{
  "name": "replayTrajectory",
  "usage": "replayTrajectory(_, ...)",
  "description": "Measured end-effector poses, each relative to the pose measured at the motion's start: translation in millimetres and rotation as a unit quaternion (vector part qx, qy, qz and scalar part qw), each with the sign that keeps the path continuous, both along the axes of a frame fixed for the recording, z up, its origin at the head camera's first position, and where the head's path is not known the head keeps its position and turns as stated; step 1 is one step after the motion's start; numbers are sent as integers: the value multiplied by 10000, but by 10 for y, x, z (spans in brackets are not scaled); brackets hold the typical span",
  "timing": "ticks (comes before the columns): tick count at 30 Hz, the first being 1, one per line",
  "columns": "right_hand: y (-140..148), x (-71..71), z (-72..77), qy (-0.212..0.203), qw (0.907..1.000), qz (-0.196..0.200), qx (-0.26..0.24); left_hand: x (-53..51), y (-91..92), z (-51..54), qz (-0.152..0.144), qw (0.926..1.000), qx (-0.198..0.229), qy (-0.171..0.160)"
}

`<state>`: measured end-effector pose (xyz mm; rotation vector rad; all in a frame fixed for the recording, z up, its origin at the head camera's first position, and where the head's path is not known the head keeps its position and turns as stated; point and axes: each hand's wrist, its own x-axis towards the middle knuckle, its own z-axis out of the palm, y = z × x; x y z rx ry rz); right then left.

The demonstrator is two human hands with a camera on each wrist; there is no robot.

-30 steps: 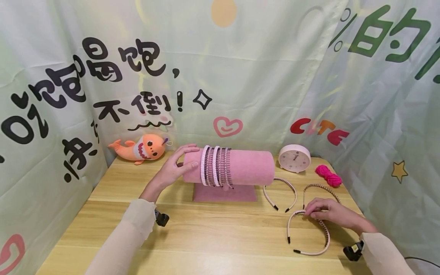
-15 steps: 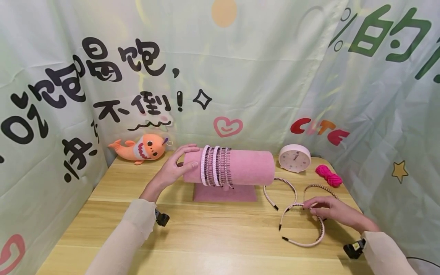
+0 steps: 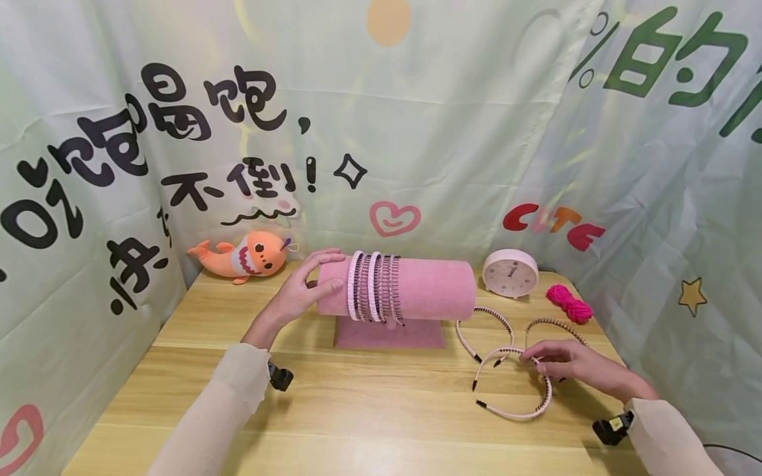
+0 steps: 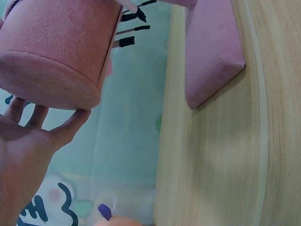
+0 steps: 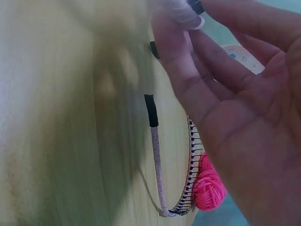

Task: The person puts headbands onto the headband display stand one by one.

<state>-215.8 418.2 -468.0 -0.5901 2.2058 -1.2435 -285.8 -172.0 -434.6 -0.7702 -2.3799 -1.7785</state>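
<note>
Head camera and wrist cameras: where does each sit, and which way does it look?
Head: worn on the head, looking forward and down at the wooden table; both sleeved forearms show, left grip on the pink display roll, right grip pinching a pale-pink headband.
Left wrist: on the left wrist, looking past the left grip at the roll's end; part of that grip shows.
Right wrist: on the right wrist, looking along the palm towards a toothed headband and hot-pink yarn; part of the right grip shows.
Head and right wrist share the yarn.
</note>
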Motion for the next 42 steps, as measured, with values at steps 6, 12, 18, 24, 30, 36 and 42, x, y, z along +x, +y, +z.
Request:
replayTrajectory(6, -10, -1, -20, -313, 9994, -77, -131, -1, -4, 0, -14, 10000, 5, 22)
replayTrajectory(12, -73, -10, -24, -311, 9988, -76, -359, -1, -10, -5, 18, 10000, -10, 34)
replayTrajectory(18, -151, 19, 22, -245, 9980, -153, -565, -2, -1, -3, 21, 10000, 4, -43)
replayTrajectory(24, -183, 26, 71, -373, 9975, -315, -516, -1, 5, -1, 8, 10000, 13, -42)
replayTrajectory(30, -178, -18, 12, 97, 9962, 26, -862, 3, 5, 0, 8, 10000, 26, -52)
replayTrajectory(36, -218, -18, 24, 151, 9952, -47, -964, -7, -4, -18, 11, 10000, 19, -40)
replayTrajectory(42, -296, -11, 87, 65, 9961, -227, -855, -13, -4, -19, 4, 10000, 31, -33)
